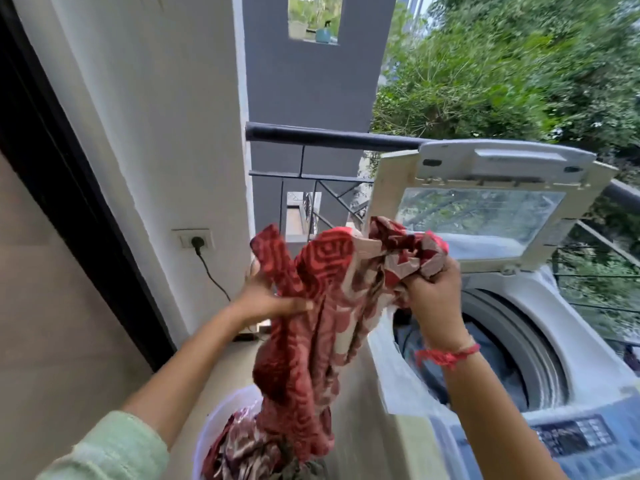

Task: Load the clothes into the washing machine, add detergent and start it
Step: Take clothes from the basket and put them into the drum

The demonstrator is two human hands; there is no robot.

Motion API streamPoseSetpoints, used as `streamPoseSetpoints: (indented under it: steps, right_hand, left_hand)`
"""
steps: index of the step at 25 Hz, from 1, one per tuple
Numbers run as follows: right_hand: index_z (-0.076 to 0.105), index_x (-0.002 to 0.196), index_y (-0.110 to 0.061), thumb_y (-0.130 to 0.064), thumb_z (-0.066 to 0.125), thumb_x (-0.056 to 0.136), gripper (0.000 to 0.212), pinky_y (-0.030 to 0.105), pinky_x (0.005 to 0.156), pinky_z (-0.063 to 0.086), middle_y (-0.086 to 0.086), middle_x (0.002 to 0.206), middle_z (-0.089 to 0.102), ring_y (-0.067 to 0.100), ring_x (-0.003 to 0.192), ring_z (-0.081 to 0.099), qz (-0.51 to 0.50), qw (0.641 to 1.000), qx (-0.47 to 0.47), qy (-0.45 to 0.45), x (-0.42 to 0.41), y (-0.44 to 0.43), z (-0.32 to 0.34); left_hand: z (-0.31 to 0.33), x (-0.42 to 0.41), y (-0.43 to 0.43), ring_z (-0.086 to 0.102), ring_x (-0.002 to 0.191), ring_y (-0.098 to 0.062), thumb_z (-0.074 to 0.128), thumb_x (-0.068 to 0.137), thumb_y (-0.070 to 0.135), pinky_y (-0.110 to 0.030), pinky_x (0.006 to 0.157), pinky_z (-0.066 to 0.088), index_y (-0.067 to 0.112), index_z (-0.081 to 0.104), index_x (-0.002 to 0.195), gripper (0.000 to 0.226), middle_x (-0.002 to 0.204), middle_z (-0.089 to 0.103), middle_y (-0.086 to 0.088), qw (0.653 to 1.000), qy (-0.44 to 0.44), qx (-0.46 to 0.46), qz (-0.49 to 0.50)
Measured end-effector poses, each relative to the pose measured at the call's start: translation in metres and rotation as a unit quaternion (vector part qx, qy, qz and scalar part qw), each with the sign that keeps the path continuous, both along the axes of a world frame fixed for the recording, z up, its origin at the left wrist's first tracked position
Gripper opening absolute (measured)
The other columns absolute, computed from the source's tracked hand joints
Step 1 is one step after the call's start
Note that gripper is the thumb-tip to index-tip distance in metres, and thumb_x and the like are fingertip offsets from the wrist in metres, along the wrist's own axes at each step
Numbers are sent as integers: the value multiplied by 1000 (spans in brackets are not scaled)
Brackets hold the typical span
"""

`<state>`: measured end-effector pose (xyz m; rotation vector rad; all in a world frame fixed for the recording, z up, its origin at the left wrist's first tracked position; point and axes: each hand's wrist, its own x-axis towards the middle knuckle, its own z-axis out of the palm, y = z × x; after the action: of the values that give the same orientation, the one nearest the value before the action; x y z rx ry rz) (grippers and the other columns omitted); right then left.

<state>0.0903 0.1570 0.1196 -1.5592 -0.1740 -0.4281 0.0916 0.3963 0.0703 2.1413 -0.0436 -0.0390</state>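
A red and cream patterned cloth (311,327) hangs between both hands above a pale laundry tub (221,420). My left hand (266,299) grips its left part. My right hand (433,303) holds a bunched end over the front left of the drum. The top-loading washing machine (554,327) stands at the right with its lid (485,206) raised. Blue fabric (495,379) lies inside the drum. The control panel (571,438) runs along the machine's near edge. More patterned clothes (249,452) fill the tub below the hanging cloth.
A wall socket (194,240) with a black plug and cable sits on the white wall at the left. A dark balcony railing (332,136) runs behind the machine, with trees beyond. A dark door frame (69,188) borders the left side.
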Motion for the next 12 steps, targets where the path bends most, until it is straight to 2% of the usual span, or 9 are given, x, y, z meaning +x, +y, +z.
streamPoseSetpoints:
  steps: [1, 2, 3, 5, 6, 8, 9, 11, 12]
  right_hand:
    - [55, 73, 10, 3, 59, 69, 9, 33, 55, 42, 7, 68, 54, 16, 65, 46, -26, 999, -7, -22, 1, -20, 2]
    - [57, 72, 5, 5, 58, 69, 3, 32, 58, 43, 3, 69, 56, 14, 66, 48, -41, 998, -16, -44, 1, -38, 4]
    - [59, 73, 0, 6, 56, 71, 7, 30, 60, 44, -2, 69, 58, 11, 66, 49, -61, 996, -19, -60, -1, -54, 7]
    - [60, 78, -3, 3, 56, 75, 7, 29, 61, 45, -8, 69, 58, 8, 66, 50, -120, 987, -13, -107, -4, -114, 19]
    - [60, 78, -6, -2, 57, 77, 5, 29, 60, 45, -12, 67, 57, 6, 64, 49, -164, 977, -3, -134, -4, -151, 26]
    - [59, 75, -21, -11, 58, 79, 11, 32, 60, 43, -17, 65, 57, 7, 63, 47, -238, 957, 14, -166, 1, -226, 39]
    - [57, 73, -26, -12, 58, 78, 16, 34, 60, 43, -17, 65, 57, 7, 64, 47, -261, 952, 8, -161, 7, -262, 41]
    - [57, 71, -29, -11, 58, 73, 18, 38, 62, 44, -12, 69, 59, 9, 67, 49, -282, 952, -60, -101, 21, -324, 30]
    - [59, 74, -29, -12, 58, 69, 18, 38, 65, 46, -7, 73, 60, 12, 69, 52, -286, 949, -126, -45, 29, -351, 15]
  left_hand:
    - [-27, -1, -22, 29, 129, -10, 66, 21, 87, -7, 100, 24, 25, 29, 139, 138, 142, 30, -2, 1000, -6, 0, 10]
    - [-61, -4, -40, 24, 129, -4, 60, 24, 91, -5, 101, 20, 20, 20, 143, 144, 142, 25, 2, 999, 34, 20, 2]
    - [-78, -11, -56, 23, 126, 0, 57, 28, 92, -8, 105, 20, 19, 16, 142, 141, 139, 23, 6, 997, 65, 34, -36]
    - [-121, -18, -103, 37, 125, -8, 56, 43, 89, -30, 113, 27, 17, 25, 137, 122, 139, 35, 3, 990, 88, 60, -92]
    - [-126, -19, -132, 45, 125, -9, 51, 49, 88, -32, 111, 31, 10, 35, 134, 117, 138, 42, 0, 992, 61, 73, -84]
    - [-114, -14, -188, 48, 127, -15, 21, 55, 84, -26, 106, 32, 6, 45, 130, 111, 138, 47, -9, 991, 56, 115, -27]
    - [-101, -10, -217, 49, 126, -23, 15, 64, 70, -26, 102, 33, 9, 52, 126, 94, 135, 50, -13, 993, 53, 108, -4]
    - [-78, 1, -265, 59, 108, -37, 42, 78, 39, -35, 85, 42, 10, 65, 107, 47, 113, 64, -22, 985, -27, 163, 49]
    - [-69, 5, -286, 61, 101, -41, 51, 82, 27, -38, 78, 44, 8, 64, 103, 32, 105, 66, -24, 981, -34, 176, 71]
